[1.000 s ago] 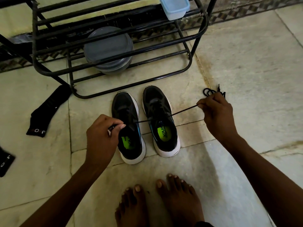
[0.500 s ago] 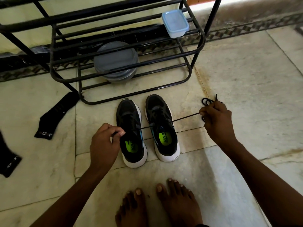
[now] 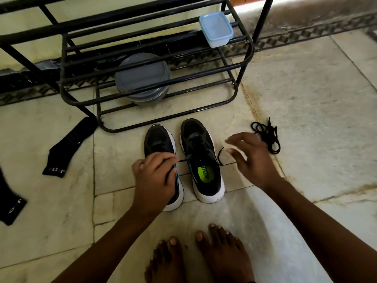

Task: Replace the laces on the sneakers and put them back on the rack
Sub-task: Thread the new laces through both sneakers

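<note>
Pale beige marble floor tiles (image 3: 306, 88) run up to a dark zigzag-patterned border strip (image 3: 306, 35), yellowish painted wall (image 3: 47, 51) above it, bright daylight (image 3: 285, 1) glaring top right.

I see a grey tub stack (image 3: 142, 78). Blue-lidded box (image 3: 216, 29) sits up & right of stack. Black sock (image 3: 69, 148) down-left of it, 2nd sock (image 3: 10, 201) further left. Bare feet (image 3: 222, 256) well below stack, on marble floor (image 3: 306, 99).

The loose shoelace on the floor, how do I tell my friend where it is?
Find the black metal rack, then the pair of black sneakers in front of it. Just right of the sneakers, beyond the open right hand, lies the loose shoelace. Unlike the lace threaded through a sneaker, it sits coiled in loops on the floor.
</note>
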The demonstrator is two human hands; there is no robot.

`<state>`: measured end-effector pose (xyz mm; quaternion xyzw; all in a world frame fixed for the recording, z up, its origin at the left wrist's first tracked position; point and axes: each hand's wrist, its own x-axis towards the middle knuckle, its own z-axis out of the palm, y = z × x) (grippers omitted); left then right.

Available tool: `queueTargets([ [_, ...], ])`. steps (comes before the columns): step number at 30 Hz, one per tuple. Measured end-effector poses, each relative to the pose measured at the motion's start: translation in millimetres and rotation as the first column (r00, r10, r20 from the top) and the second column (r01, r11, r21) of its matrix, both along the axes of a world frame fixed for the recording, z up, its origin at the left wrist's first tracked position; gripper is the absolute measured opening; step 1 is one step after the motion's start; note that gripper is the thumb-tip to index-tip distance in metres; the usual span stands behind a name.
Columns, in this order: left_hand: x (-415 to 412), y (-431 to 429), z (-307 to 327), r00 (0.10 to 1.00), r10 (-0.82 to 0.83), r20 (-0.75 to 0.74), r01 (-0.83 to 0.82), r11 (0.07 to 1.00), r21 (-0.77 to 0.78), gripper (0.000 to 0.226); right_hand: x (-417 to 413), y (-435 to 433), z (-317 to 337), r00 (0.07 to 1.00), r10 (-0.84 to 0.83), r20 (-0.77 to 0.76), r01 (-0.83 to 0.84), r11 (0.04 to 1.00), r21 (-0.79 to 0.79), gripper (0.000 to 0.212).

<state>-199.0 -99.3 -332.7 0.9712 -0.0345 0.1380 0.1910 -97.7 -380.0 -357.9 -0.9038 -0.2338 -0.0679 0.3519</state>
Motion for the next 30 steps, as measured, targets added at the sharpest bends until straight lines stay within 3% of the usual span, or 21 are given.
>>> queueTargets([
  [2,10,-17,-3,0.994,-0.103,-0.042,0.105,0.993,0.05,0.034,-1,12,1,0.995,0.075,-0.072,-0.08,0.994,-0.077,0.027],
  [6,30,-34,-13,0.991,-0.109,-0.072,0.118,0.982,0.145,0.025,0,23,5,0.968,0.135,-0.212,-0.195,0.936,-0.292,0.027],
  [9,37,-33,-17,0.99,-0.131,-0.044,0.135,0.988,0.076,0.016,-1,27,8,0.96,0.167,-0.225,-0.222,0.943,-0.247,0.019],
  [13,39,-30,-8,0.988,-0.151,-0.03,0.151,0.988,-0.008,0.034,1,24,7,0.971,0.193,-0.14,-0.223,0.942,-0.249,0.01],
  [16,40,-25,-7,0.991,-0.12,-0.066,0.116,0.991,-0.06,0.018,6,19,4,0.987,0.134,-0.085,-0.151,0.96,-0.236,0.009],
  [20,41,-24,-4,0.978,-0.063,-0.197,0.025,0.981,-0.192,0.013,4,16,3,0.981,0.111,-0.162,-0.144,0.967,-0.21,0.008],
  [22,42,-27,3,0.978,-0.032,-0.208,-0.024,0.965,-0.26,0.022,1,15,7,0.964,0.099,-0.248,-0.126,0.988,-0.093,0.011],
  [25,48,-39,15,0.975,0.001,-0.222,-0.117,0.852,-0.51,0.029,-4,16,14,0.907,0.102,-0.408,-0.04,0.986,0.159,0.015],
  [27,53,-49,21,0.959,0.021,-0.283,-0.218,0.694,-0.686,0.029,-9,25,19,0.842,0.166,-0.513,0.04,0.93,0.366,0.017],
  [30,56,-60,28,0.928,0.031,-0.371,-0.341,0.469,-0.815,0.027,-14,40,23,0.785,0.243,-0.569,0.171,0.799,0.577,0.017],
])
